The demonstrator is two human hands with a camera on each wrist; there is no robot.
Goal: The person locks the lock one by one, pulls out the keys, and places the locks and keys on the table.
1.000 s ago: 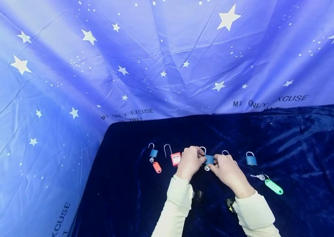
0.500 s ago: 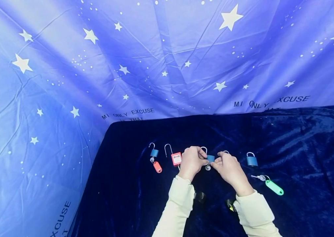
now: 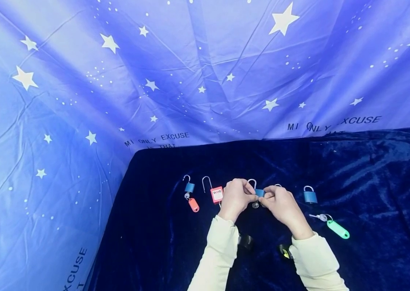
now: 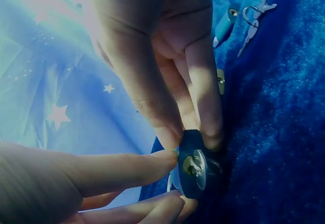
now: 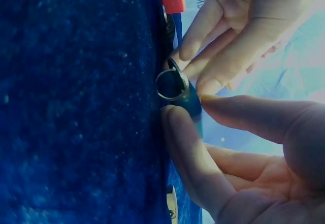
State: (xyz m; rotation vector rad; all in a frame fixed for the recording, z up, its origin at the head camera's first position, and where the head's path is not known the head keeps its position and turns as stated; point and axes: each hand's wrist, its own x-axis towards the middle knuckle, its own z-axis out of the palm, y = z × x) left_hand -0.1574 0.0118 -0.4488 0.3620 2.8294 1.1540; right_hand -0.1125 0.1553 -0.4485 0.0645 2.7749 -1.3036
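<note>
Between the fingertips of both hands is a blue padlock [image 3: 259,192], its silver shackle pointing away from the person. My left hand [image 3: 236,198] pinches its left side, and my right hand [image 3: 281,204] pinches its right side. A key [image 4: 199,169] sits in the keyhole on the padlock's near end. From the key hangs a metal ring [image 5: 158,86]. Close to the left hand lies a red padlock [image 3: 217,195] with a long raised shackle. Behind the right hand, another padlock's shackle [image 3: 278,185] shows, its body mostly hidden.
At far left lies a small blue padlock [image 3: 189,187] with its shackle open and a red tag [image 3: 193,205]. To the right are a blue padlock [image 3: 310,197] and a key [image 3: 319,217] with a green tag [image 3: 337,229]. Dark blue velvet [image 3: 154,242] covers the table.
Both hands stay at the padlock. The right hand's fingers have shifted along its right side, and the padlock has tilted slightly, showing less of its face.
</note>
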